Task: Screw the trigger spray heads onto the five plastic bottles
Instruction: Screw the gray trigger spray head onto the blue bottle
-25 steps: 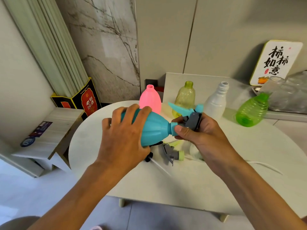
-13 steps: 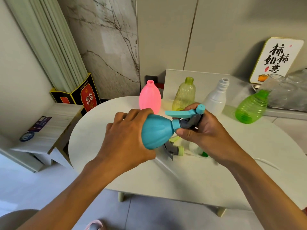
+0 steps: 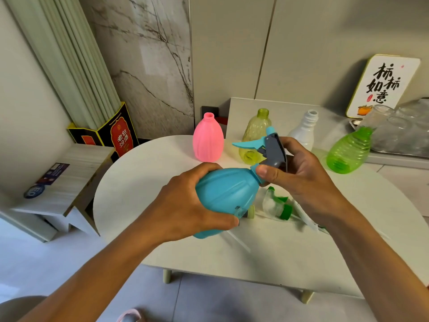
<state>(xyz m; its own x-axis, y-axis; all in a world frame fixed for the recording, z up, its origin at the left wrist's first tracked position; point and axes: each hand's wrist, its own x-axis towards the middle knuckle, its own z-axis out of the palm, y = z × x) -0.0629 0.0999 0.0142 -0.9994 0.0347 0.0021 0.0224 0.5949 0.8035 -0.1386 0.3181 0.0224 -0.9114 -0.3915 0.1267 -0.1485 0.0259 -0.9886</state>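
Observation:
My left hand (image 3: pixel 185 205) grips the body of a blue bottle (image 3: pixel 228 191), held tilted above the round white table (image 3: pixel 139 182). A grey and blue trigger spray head (image 3: pixel 270 147) sits on its neck, and my right hand (image 3: pixel 299 177) pinches the blue collar, fingers wrapped behind the head. Standing at the back without heads are a pink bottle (image 3: pixel 208 140), a yellow bottle (image 3: pixel 256 133) and a white bottle (image 3: pixel 304 131). A green bottle (image 3: pixel 349 149) leans at the right. Loose spray heads with green caps (image 3: pixel 278 205) and thin tubes lie under my hands.
A sign with calligraphy (image 3: pixel 383 87) and clear glasses on a tray (image 3: pixel 399 131) stand at the back right. A low wooden shelf (image 3: pixel 62 182) and a black and red box (image 3: pixel 111 133) are to the left of the table.
The blue bottle has tipped with its neck now pointing up and right. The trigger head has rotated higher, and my right thumb and finger have shifted onto the collar.

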